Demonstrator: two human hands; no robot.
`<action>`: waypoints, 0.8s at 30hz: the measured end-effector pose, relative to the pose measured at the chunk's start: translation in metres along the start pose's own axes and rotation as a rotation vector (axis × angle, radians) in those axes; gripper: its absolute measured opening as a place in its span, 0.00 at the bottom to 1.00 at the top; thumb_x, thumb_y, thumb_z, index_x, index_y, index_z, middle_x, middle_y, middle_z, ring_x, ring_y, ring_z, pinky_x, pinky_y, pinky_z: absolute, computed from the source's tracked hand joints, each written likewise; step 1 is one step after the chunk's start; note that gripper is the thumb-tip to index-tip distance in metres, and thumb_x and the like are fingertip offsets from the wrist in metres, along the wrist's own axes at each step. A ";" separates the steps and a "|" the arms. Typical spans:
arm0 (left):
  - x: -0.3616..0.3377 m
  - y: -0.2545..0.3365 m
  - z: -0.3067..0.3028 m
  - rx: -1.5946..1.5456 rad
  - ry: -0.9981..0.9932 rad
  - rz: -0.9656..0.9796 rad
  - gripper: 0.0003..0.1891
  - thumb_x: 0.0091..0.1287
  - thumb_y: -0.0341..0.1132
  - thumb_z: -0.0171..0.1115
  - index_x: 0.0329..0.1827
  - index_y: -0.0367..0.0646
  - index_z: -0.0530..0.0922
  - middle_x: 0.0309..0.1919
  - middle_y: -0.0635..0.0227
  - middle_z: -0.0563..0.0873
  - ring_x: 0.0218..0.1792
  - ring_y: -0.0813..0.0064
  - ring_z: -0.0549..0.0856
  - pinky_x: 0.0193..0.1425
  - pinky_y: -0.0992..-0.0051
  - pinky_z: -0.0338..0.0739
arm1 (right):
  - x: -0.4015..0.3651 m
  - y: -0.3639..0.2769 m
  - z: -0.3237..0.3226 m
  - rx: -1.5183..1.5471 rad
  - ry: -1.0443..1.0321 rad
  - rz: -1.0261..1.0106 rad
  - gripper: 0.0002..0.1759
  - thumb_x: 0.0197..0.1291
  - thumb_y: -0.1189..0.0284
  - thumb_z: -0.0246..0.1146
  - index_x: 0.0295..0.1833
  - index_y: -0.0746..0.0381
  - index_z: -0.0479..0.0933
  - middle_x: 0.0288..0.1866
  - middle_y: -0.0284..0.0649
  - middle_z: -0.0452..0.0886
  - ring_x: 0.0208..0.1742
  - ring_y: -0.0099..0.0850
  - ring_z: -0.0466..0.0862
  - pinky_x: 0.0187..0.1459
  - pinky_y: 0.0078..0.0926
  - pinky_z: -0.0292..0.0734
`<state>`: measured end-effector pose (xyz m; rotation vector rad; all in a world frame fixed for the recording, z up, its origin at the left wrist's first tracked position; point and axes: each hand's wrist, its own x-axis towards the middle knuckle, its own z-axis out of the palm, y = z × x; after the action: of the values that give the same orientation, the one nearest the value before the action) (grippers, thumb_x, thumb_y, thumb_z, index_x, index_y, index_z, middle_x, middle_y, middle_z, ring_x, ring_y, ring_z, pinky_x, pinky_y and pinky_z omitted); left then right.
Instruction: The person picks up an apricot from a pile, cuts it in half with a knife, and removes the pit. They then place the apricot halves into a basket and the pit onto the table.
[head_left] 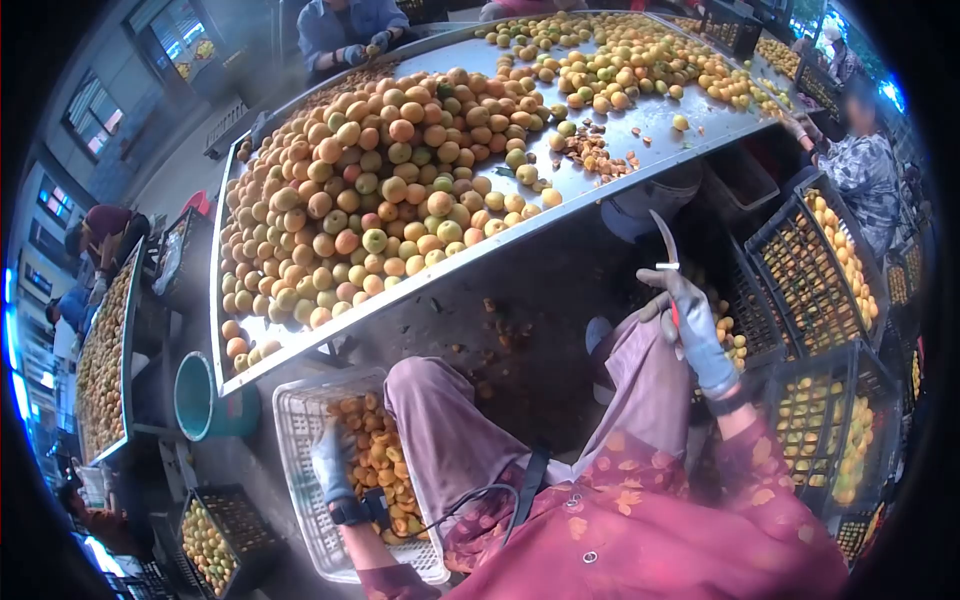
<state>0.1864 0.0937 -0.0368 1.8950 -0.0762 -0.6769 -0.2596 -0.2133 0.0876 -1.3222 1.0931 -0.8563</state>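
In the head view, clock directions run from the picture's middle. At 2 o'clock the right hand (698,335), in a pale grey knitted glove with darker fingertips, holds a knife (665,240) upright. Its grip is closed round the slim red handle, and the thin metal blade curves to a point.

At 7 o'clock the left hand (331,465), gloved too, is blurred over a white basket (296,490) of slotted plastic. How far its grip is open, and whether it has hold of anything, I cannot tell. Beside it in the basket lie cut pieces of fruit (388,455), moist, orange and ragged.

From 10 to 1 o'clock stretches the smooth metal bench (705,125) with a raised pale rim. Round yellow-orange fruits (385,180), some blushed red or green, form a big mound at 11; brown scraps (597,158) lie loose at 1.

The knees in mauve cloth (435,400) fill the space between the basket and the right hand; a thin black cable (490,490) loops over the lap. A round teal tub (200,400) stands at 8, and black lattice crates (800,262) of fruit crowd 3 and 4. Co-workers stand at 11 and 2, beside the bench.
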 end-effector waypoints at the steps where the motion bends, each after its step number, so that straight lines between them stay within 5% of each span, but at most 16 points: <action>1: -0.006 0.029 0.013 0.009 -0.021 0.041 0.21 0.69 0.49 0.62 0.50 0.37 0.81 0.42 0.64 0.86 0.36 0.74 0.87 0.35 0.76 0.80 | -0.004 0.010 -0.005 -0.015 -0.041 -0.075 0.30 0.73 0.50 0.51 0.62 0.66 0.75 0.27 0.40 0.85 0.12 0.13 0.66 0.17 0.10 0.59; 5: -0.019 0.123 0.065 0.168 -0.113 0.333 0.19 0.70 0.42 0.60 0.57 0.40 0.80 0.43 0.67 0.86 0.38 0.79 0.84 0.39 0.78 0.79 | -0.022 0.047 -0.003 -0.106 -0.086 -0.205 0.33 0.76 0.49 0.44 0.67 0.66 0.71 0.28 0.36 0.84 0.15 0.11 0.66 0.19 0.07 0.60; 7: 0.000 0.142 0.086 0.173 -0.150 0.340 0.15 0.71 0.39 0.59 0.56 0.45 0.81 0.46 0.70 0.86 0.38 0.78 0.85 0.41 0.77 0.79 | -0.017 0.090 -0.012 -0.179 0.071 -0.321 0.31 0.77 0.52 0.42 0.67 0.66 0.71 0.28 0.35 0.84 0.15 0.11 0.66 0.20 0.07 0.61; 11: 0.031 0.171 0.131 0.390 -0.173 0.507 0.13 0.71 0.37 0.57 0.54 0.50 0.84 0.47 0.67 0.87 0.42 0.72 0.87 0.43 0.75 0.79 | -0.022 0.062 -0.005 0.082 0.054 -0.202 0.29 0.76 0.56 0.45 0.66 0.70 0.70 0.29 0.36 0.84 0.15 0.11 0.68 0.19 0.07 0.61; 13: 0.078 0.161 0.150 0.932 -0.010 1.083 0.14 0.69 0.39 0.57 0.54 0.52 0.84 0.46 0.61 0.88 0.46 0.65 0.87 0.47 0.71 0.80 | -0.019 0.070 -0.009 0.095 0.028 -0.278 0.32 0.74 0.51 0.51 0.65 0.71 0.71 0.32 0.38 0.85 0.14 0.11 0.69 0.18 0.07 0.62; 16: 0.081 0.182 0.186 0.608 -0.107 0.793 0.18 0.67 0.44 0.58 0.56 0.52 0.83 0.47 0.57 0.88 0.49 0.58 0.86 0.53 0.66 0.79 | -0.019 0.066 -0.007 0.122 0.062 -0.299 0.40 0.68 0.41 0.53 0.63 0.71 0.72 0.33 0.42 0.85 0.14 0.12 0.68 0.17 0.08 0.61; 19: 0.087 0.204 0.213 0.602 -0.029 0.688 0.21 0.65 0.48 0.58 0.57 0.53 0.83 0.50 0.58 0.87 0.52 0.56 0.85 0.58 0.64 0.77 | -0.022 0.060 -0.009 -0.002 0.084 -0.261 0.42 0.69 0.39 0.47 0.61 0.71 0.72 0.40 0.43 0.85 0.16 0.12 0.69 0.20 0.09 0.61; 24: 0.124 0.188 0.232 0.898 0.080 0.760 0.31 0.59 0.50 0.64 0.66 0.48 0.76 0.54 0.52 0.84 0.56 0.55 0.83 0.61 0.63 0.76 | -0.021 0.060 -0.010 -0.039 0.125 -0.276 0.40 0.70 0.40 0.46 0.60 0.70 0.73 0.41 0.44 0.85 0.15 0.12 0.68 0.20 0.09 0.62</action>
<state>0.2251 -0.2230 0.0127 2.4648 -1.1450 -0.0033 -0.2819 -0.1910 0.0316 -1.4908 1.0417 -1.1380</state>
